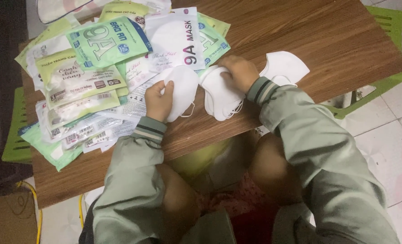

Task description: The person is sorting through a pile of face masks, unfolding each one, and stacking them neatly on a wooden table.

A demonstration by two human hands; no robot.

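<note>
Head camera, looking steeply down, close above table (336,49).

Wooden table (336,40) (green stool (386,22) beneath), tiled floor (390,140).

The right hand (240,72) covers the top of the mask stack (220,95), so its count cannot be told, the left hand (159,101) hides part of one mask (183,88), and the lower packets (74,131) lie buried under others.
</note>
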